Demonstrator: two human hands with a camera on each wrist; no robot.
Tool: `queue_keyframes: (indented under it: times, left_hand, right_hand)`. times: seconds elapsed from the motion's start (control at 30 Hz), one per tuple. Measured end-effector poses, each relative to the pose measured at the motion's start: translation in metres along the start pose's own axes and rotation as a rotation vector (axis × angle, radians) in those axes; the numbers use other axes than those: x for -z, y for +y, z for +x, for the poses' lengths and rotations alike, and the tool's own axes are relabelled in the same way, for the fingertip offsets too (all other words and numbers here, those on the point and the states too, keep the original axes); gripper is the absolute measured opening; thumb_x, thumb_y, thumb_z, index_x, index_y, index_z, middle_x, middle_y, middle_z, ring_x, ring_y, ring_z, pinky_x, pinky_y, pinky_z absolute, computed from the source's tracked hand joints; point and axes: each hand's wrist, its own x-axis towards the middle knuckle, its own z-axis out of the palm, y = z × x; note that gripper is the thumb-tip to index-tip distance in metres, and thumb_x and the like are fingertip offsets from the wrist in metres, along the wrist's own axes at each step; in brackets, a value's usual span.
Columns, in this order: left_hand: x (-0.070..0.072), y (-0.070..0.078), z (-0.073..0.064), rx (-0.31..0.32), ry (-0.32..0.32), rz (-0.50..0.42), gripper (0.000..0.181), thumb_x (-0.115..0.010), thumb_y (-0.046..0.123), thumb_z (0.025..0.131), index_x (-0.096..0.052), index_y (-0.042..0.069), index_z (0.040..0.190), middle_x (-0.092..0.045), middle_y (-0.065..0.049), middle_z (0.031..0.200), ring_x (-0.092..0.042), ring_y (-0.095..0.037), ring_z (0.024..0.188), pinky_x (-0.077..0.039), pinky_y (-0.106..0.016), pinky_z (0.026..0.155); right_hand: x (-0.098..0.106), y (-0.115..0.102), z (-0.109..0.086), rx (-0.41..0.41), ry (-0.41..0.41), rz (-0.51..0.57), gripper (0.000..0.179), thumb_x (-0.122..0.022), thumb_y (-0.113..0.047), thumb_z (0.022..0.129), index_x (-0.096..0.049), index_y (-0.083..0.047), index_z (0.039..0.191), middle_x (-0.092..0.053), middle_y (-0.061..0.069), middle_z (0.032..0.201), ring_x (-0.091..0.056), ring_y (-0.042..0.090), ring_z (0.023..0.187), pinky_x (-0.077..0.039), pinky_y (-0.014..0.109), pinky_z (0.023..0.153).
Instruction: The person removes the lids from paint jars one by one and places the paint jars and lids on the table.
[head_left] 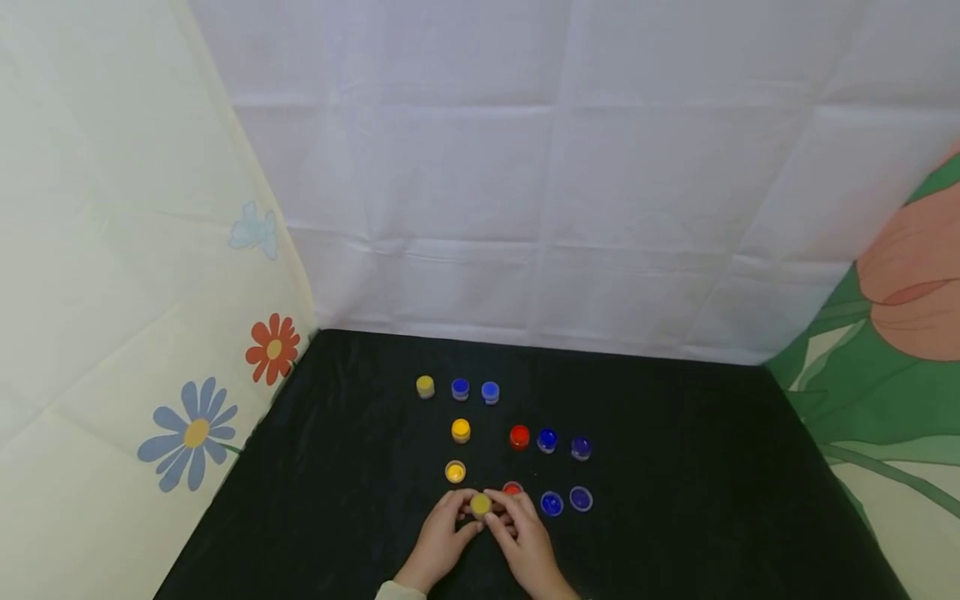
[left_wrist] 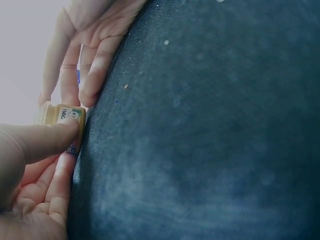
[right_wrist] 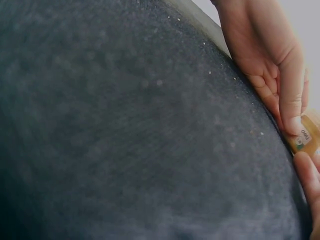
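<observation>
A small paint jar with a dull ochre lid sits between both hands near the front of the black cloth. My left hand grips it from the left; in the left wrist view the thumb presses over the label of the jar. From the other side, my right hand pinches it between thumb and fingers. The jar shows only partly at the edge of the right wrist view. Just beyond the right fingers lies a red-filled lid, partly covered by them.
Uncapped yellow, red, blue and violet-blue jars stand mid-table. Yellow, blue and violet lids lie in front. Behind stand capped ochre, blue and lighter blue jars.
</observation>
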Motion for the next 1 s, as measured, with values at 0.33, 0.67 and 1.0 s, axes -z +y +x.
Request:
queue_keyframes:
  times: [0.33,0.67,1.0]
  left_hand:
    - [0.0005,0.0034,-0.0007,0.000,-0.004,-0.001,0.031,-0.074,0.012,0.093,-0.063,0.008,0.121,-0.059,-0.002,0.114,-0.059,-0.018,0.098,-0.053,-0.034,0.085]
    - [0.0005,0.0041,-0.0016,0.000,0.002,0.009,0.031,-0.074,0.010,0.092,-0.063,0.008,0.121,-0.059,0.000,0.112,-0.059,-0.017,0.097,-0.053,-0.033,0.084]
    - [-0.0011,0.0016,-0.0011,-0.022,0.017,0.025,0.031,-0.075,0.012,0.092,-0.063,0.007,0.121,-0.059,0.001,0.109,-0.060,-0.015,0.096,-0.053,-0.031,0.085]
  right_hand:
    - [-0.0012,0.0018,0.0009,-0.002,0.016,0.006,0.027,-0.063,-0.027,0.102,-0.063,-0.011,0.123,-0.054,0.005,0.109,-0.056,0.005,0.085,-0.051,0.022,0.071]
    - [-0.0014,0.0022,0.0006,0.002,0.010,-0.010,0.031,-0.067,-0.026,0.099,-0.065,-0.010,0.126,-0.054,0.005,0.108,-0.057,0.004,0.083,-0.052,0.021,0.070]
    - [-0.0045,0.0046,0.0003,0.093,0.069,-0.007,0.026,-0.064,-0.020,0.101,-0.064,-0.007,0.124,-0.055,0.006,0.107,-0.059,0.002,0.082,-0.054,0.022,0.067]
